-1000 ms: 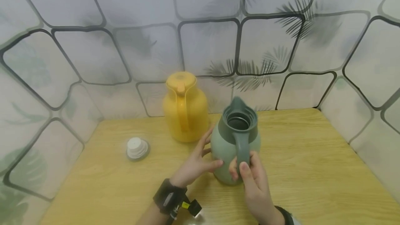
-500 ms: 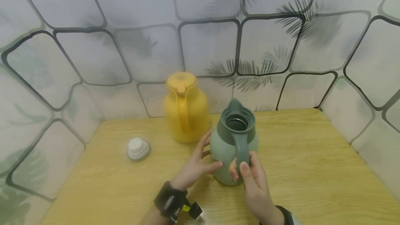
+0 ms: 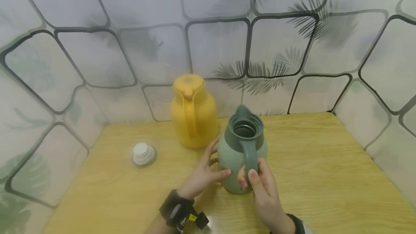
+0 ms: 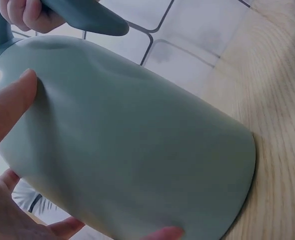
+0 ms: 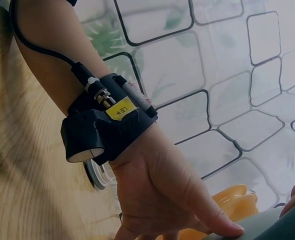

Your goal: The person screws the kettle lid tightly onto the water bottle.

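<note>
A green thermos jug stands on the wooden table in the head view, its mouth uncovered and its spout toward the wall. My right hand grips the jug's handle, thumb on the near side. Against the body's left side lies my left hand, thumb on the front and fingers spread round toward the back. In the left wrist view the jug's body fills most of the picture, its base edge meeting the table. The right wrist view shows the left hand beside the jug.
Behind and left of the green jug stands a yellow thermos jug, its lid on. A white stopper with a grey rim lies on the table at left. A patterned wall closes off the back and sides.
The green jug's top has swung a little left and toward me, while its base has shifted only slightly. Both hands keep their places on it.
</note>
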The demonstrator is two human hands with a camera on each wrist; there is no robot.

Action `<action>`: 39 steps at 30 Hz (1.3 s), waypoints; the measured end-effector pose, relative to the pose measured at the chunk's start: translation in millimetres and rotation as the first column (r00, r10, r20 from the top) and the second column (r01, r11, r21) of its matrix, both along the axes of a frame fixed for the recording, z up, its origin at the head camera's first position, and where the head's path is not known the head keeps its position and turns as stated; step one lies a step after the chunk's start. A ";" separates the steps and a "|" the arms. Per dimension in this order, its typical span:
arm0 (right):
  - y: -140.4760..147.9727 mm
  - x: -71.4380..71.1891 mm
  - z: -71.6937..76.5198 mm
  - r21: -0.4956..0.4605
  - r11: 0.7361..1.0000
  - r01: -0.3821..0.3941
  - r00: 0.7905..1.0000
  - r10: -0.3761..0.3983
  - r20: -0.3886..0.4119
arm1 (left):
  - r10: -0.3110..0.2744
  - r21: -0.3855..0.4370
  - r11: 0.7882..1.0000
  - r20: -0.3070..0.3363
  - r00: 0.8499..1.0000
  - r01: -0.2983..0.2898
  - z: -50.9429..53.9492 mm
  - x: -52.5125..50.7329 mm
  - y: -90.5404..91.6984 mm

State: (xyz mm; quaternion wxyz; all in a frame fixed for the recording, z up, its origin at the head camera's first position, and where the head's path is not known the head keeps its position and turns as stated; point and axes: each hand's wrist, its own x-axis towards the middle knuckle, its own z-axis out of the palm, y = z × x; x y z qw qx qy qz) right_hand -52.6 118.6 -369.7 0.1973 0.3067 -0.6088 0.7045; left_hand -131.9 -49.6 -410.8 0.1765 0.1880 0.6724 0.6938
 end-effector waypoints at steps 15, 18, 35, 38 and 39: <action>-0.1 -0.8 -1.3 -0.011 0.999 -0.035 0.999 0.035 -0.016 | 0.010 -0.035 0.999 -0.031 0.999 -0.011 -2.8 -0.5 -2.4; 0.0 -2.4 -2.1 -0.024 0.997 -0.070 0.997 0.069 -0.027 | 0.014 -0.045 0.999 -0.041 0.999 -0.016 -3.2 -0.9 -2.5; 1.0 -5.8 -2.7 -0.005 0.998 -0.068 0.996 0.067 -0.059 | -0.015 -0.203 0.979 -0.240 0.971 -0.035 2.0 -1.9 -9.9; 1.6 -6.5 -3.8 0.001 0.998 -0.070 0.995 0.070 -0.070 | -0.046 -0.222 0.975 -0.234 0.971 -0.008 3.0 1.4 -17.1; 1.8 -6.7 -4.0 0.001 0.998 -0.070 0.995 0.070 -0.074 | -0.057 -0.229 0.973 -0.220 0.974 0.005 3.9 3.1 -20.7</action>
